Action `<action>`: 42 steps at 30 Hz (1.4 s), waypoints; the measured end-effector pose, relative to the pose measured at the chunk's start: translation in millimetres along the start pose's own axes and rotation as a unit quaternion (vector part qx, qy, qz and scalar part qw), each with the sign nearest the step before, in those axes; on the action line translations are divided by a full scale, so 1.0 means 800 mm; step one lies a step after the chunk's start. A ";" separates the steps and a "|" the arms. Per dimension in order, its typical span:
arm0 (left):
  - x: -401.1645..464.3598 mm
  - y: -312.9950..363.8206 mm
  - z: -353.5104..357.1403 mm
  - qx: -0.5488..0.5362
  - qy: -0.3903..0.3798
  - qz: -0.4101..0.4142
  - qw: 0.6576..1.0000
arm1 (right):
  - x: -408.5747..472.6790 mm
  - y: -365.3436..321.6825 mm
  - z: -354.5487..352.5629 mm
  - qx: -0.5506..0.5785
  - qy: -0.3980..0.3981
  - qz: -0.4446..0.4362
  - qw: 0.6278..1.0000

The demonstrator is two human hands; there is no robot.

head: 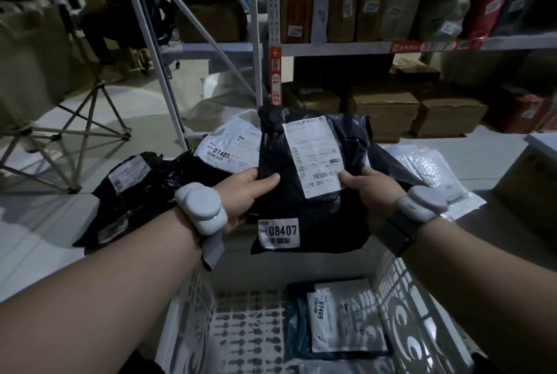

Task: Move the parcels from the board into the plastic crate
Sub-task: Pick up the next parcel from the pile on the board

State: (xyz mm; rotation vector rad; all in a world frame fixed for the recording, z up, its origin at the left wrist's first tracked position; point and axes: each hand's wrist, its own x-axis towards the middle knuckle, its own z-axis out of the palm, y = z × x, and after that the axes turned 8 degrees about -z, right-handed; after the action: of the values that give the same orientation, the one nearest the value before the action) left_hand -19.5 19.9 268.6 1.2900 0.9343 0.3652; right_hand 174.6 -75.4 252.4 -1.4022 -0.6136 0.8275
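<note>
Ahead of you stands a pale metal shelving rack (pixel 272 27) with a perforated upright and diagonal braces. Its upper shelf (pixel 346 48) carries a row of upright cartons and bags (pixel 373 8), each labelled; red number tags (pixel 422 46) mark the shelf edge and an orange strip (pixel 275 72) runs down the upright. Below, brown cardboard boxes (pixel 419 110) sit on the floor level. The floor (pixel 168 96) is pale and smooth. To your left you see a folding chair frame (pixel 75 132) with crossed legs. Lighting is dim, with deep shadow at the upper left.
</note>
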 end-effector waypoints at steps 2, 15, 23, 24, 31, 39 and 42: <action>0.002 -0.002 0.003 0.019 0.001 0.009 1.000 | 0.001 -0.004 -0.002 0.026 -0.006 -0.002 1.000; -0.006 -0.001 0.012 0.071 0.043 0.084 0.993 | -0.038 -0.008 0.004 -0.042 -0.062 -0.033 0.997; -0.030 0.002 0.010 0.217 -0.018 0.049 0.975 | -0.045 -0.014 -0.012 0.036 0.013 -0.025 0.999; -0.032 0.004 0.010 0.211 -0.045 0.039 0.976 | -0.044 -0.013 -0.014 0.040 0.018 -0.025 0.999; -0.037 0.001 0.014 0.244 -0.061 0.053 0.966 | -0.046 -0.005 -0.019 0.042 0.031 -0.016 0.999; -0.029 0.002 0.009 0.266 -0.043 0.064 0.961 | -0.041 -0.001 -0.021 0.052 0.029 -0.005 0.998; -0.031 0.006 0.009 0.227 -0.036 0.039 0.972 | -0.043 -0.004 -0.021 0.027 0.000 -0.018 0.999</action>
State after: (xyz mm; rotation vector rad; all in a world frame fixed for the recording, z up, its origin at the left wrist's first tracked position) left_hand -27.3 -0.9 282.8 1.7500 0.9380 0.1651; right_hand 168.2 -113.0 257.1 -1.3388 -0.6107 0.8089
